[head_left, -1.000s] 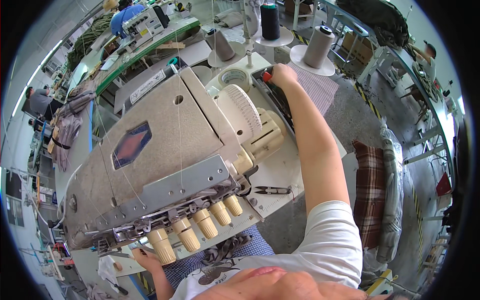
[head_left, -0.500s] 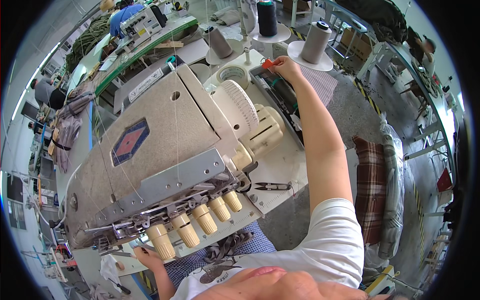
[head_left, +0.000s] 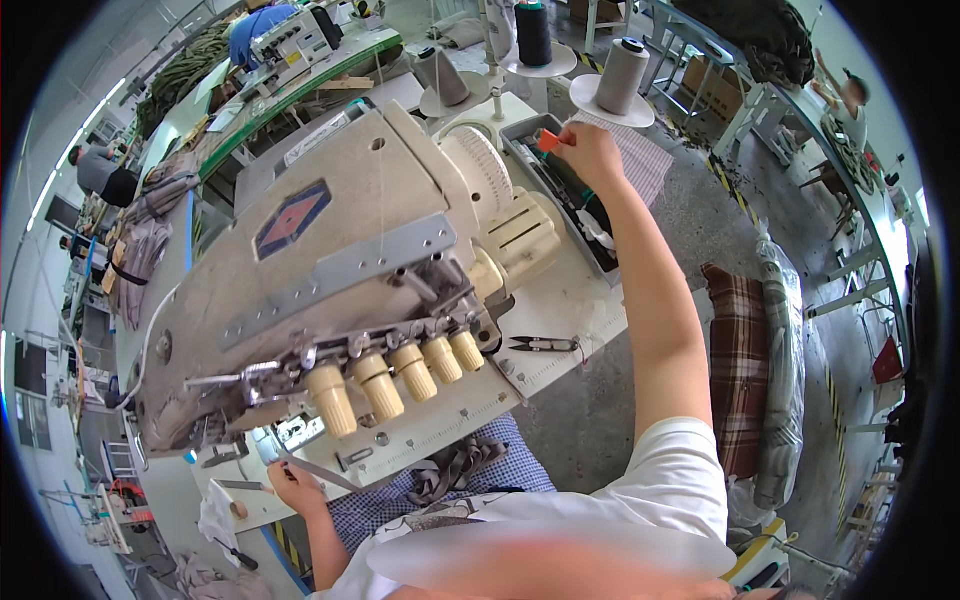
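Note:
My right hand (head_left: 592,158) pinches a small orange-red piece (head_left: 548,140) over the far end of a grey tray (head_left: 523,128). What kind of thing it is, I cannot make out. Dark items and a white crumpled scrap (head_left: 596,230) lie in that tray. Below the needle end of a beige sewing machine (head_left: 350,190), my left hand (head_left: 298,488) has its fingers closed on a grey fabric strip (head_left: 325,473). The strip runs toward a bunch of grey strips (head_left: 450,470) on my lap. A flat metal piece (head_left: 243,486) lies beside the left fingers.
Black thread snips (head_left: 543,344) lie on the machine table (head_left: 560,310). Thread cones (head_left: 622,78) stand behind the machine, next to the tray. On the right are plaid fabric (head_left: 738,370) and a plastic-wrapped roll (head_left: 782,380). A person (head_left: 845,105) is at a far-right table.
The view has shifted, so the machine sits differently and more of its bed shows. My right hand keeps the orange-red piece at the tray. My left hand stays by the needle end.

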